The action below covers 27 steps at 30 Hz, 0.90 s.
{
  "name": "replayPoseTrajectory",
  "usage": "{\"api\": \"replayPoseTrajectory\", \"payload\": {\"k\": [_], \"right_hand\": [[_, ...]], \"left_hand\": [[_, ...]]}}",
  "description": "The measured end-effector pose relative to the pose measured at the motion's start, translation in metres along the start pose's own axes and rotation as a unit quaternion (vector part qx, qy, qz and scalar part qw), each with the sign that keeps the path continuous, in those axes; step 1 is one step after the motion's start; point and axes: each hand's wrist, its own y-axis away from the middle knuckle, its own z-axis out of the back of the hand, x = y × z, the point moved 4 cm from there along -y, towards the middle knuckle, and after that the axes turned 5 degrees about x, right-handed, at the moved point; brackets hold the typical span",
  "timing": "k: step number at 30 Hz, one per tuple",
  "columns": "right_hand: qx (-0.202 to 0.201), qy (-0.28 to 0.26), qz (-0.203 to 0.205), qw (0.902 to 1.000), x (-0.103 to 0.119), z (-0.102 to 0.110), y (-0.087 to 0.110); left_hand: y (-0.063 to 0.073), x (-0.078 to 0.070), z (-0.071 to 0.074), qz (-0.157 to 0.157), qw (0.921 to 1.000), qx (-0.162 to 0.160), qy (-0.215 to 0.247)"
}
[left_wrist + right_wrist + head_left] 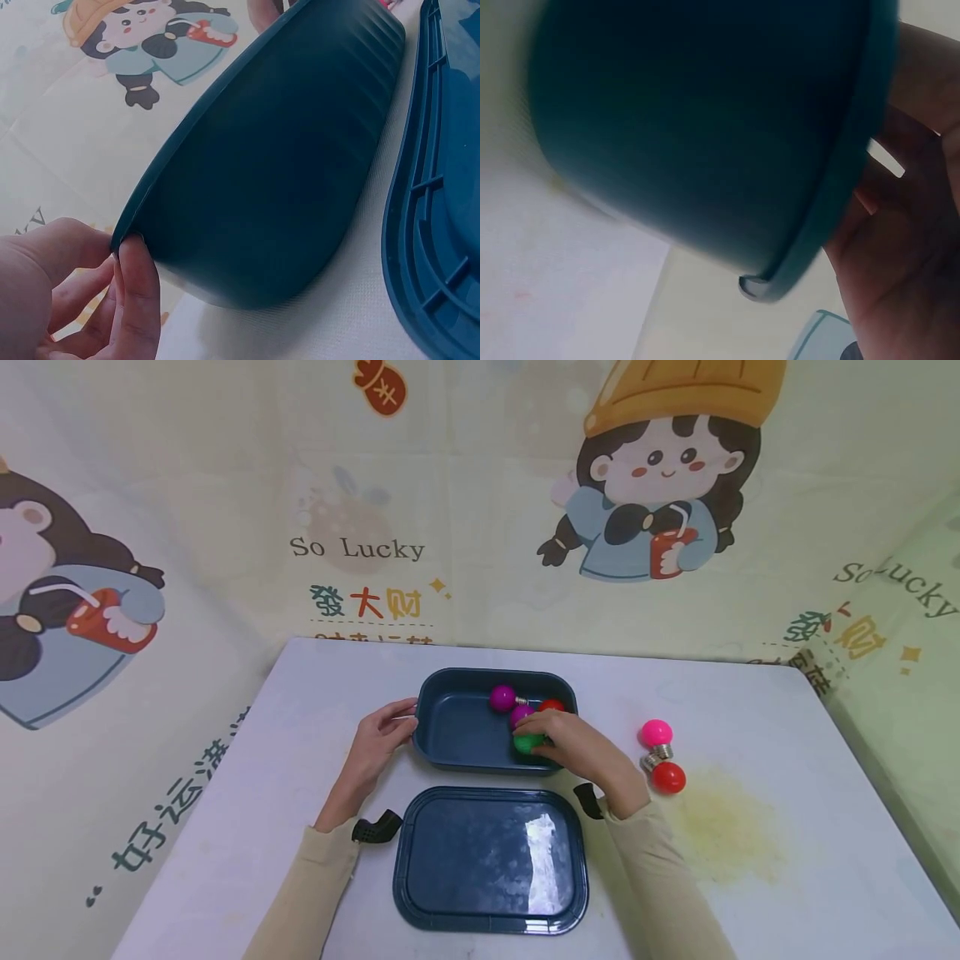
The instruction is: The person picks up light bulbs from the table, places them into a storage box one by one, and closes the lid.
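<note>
A dark blue plastic box (465, 727) stands on the table. Its left rim is pinched between thumb and fingers of my left hand (377, 739), as the left wrist view shows close up. My right hand (573, 743) reaches over the box's right side and holds a green light bulb (528, 743) low inside it. Around that hand, in the box, are a purple bulb (502, 698) with a metal screw base, a second purple bulb (521, 716) and a red bulb (552, 704), partly covered by the hand. In the right wrist view the box wall hides the fingertips.
A dark blue lid (487, 860) lies flat in front of the box. To the right, a pink bulb (656, 732) and a red bulb (668, 777) lie close together on the white table (795, 760). A printed cloth (495, 568) hangs behind the table.
</note>
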Motion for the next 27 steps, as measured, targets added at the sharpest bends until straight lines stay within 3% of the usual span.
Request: {"api": "replayPoseTrajectory", "payload": {"k": [9,17,27], "right_hand": [[-0.001,-0.007,-0.017,0.9998,-0.0005,-0.0039,-0.0045],[-0.009,-0.017,-0.005,0.9998,-0.0017,-0.0048,-0.0044],[-0.01,0.009,-0.016,0.9998,0.0001,0.0006,0.0044]], "left_hand": [[-0.0005,0.0001,0.0002,-0.001,1.0,0.001,0.002],[-0.0005,-0.0014,0.0003,-0.003,1.0,0.002,0.003],[-0.0013,0.0001,0.0012,-0.003,1.0,0.002,0.001]]}}
